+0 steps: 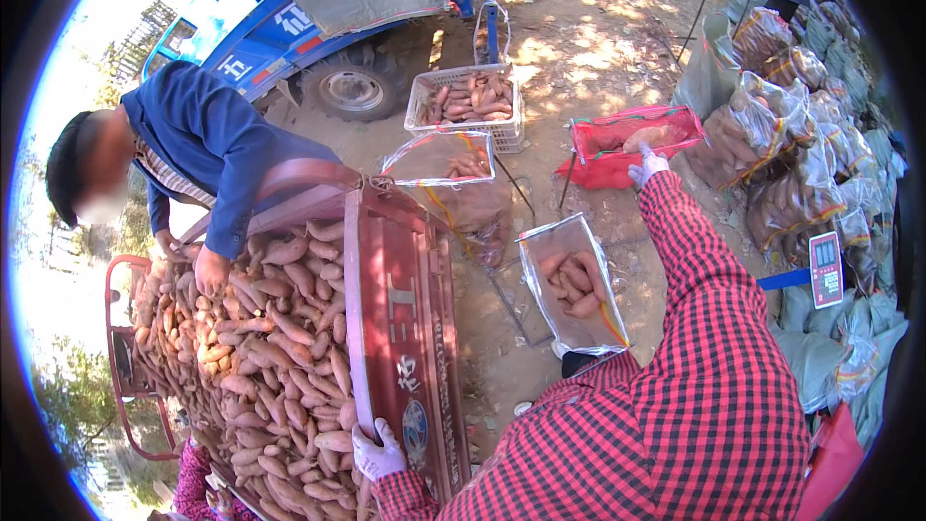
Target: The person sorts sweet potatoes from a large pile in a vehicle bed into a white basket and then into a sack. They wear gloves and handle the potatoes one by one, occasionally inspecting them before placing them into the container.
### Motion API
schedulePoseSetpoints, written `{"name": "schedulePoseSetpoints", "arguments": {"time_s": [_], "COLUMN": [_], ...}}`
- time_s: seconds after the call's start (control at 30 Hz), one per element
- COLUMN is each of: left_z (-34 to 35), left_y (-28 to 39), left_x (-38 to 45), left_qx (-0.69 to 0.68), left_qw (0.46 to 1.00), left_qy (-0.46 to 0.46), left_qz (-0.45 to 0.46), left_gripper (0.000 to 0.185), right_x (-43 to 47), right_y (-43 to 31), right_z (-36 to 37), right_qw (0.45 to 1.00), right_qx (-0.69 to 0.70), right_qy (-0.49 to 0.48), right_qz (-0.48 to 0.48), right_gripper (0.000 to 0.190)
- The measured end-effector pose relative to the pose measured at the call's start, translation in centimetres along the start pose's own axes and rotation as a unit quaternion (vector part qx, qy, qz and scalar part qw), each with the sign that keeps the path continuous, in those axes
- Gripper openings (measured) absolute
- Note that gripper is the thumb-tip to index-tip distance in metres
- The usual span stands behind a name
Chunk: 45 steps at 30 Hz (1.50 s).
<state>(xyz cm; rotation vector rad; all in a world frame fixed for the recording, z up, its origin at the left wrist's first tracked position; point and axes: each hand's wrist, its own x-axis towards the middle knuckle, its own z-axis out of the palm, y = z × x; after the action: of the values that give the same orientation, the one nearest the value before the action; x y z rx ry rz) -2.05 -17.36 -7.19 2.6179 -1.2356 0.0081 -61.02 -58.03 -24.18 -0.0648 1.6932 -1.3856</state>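
My left hand [380, 451], in a pale glove, lies over the rim [356, 347] of a red cargo bed, fingers curled round its edge. Inside the bed is a large heap of sweet potatoes [278, 354]. My right hand [649, 165], gloved too, reaches out to a red mesh bag [608, 172] propped wide on a frame. A large sweet potato [648, 137] lies just beyond its spread fingertips, at the bag's mouth. Nearer me, a clear plastic bag [535, 318] stands open with several sweet potatoes inside.
Across the bed, a person in a blue jacket [210, 123] reaches into the heap; another person's sleeve [192, 474] shows lower left. A second framed bag [470, 213] and a plastic crate [519, 132] hold sweet potatoes. Filled bags [788, 188] and a digital scale display [826, 271] stand right.
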Motion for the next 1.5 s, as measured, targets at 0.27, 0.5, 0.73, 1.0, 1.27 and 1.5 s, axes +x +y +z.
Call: {"name": "schedulePoseSetpoints", "arguments": {"time_s": [0.27, 0.5, 0.73, 1.0, 1.27, 1.5], "left_z": [-1.4, -2.3, 2.9, 11.8, 14.2, 14.0], "left_y": [-0.1, -1.4, -1.0, -7.4, -6.6, -5.6], "left_x": [0.0, -2.5, -22.0, -53.8, -55.8, -53.3], "left_qx": [0.015, -0.066, -0.404, -0.504, -0.599, -0.606], "left_qw": [1.000, 0.996, 0.901, 0.615, 0.559, 0.562], "left_qy": [0.003, 0.044, 0.066, 0.177, 0.152, 0.134], "left_qz": [0.002, -0.030, -0.143, -0.580, -0.553, -0.547], "left_gripper": [0.060, 0.051, 0.036, 0.022, 0.015, 0.019], "right_x": [-5.1, -24.9, -36.6, -46.9, -56.2, -63.8], "right_y": [15.5, 21.4, 22.2, 24.3, 24.0, 23.5], "right_z": [3.8, 4.7, 5.2, -2.1, -2.9, 2.3], "right_qw": [0.940, 0.652, 0.485, 0.329, 0.237, 0.204], "right_qx": [-0.161, -0.353, -0.371, -0.430, -0.336, -0.219], "right_qy": [-0.264, -0.625, -0.759, -0.815, -0.854, -0.874], "right_qz": [-0.146, -0.244, -0.225, -0.206, -0.318, -0.382], "right_gripper": [0.042, 0.040, 0.052, 0.048, 0.042, 0.034]}}
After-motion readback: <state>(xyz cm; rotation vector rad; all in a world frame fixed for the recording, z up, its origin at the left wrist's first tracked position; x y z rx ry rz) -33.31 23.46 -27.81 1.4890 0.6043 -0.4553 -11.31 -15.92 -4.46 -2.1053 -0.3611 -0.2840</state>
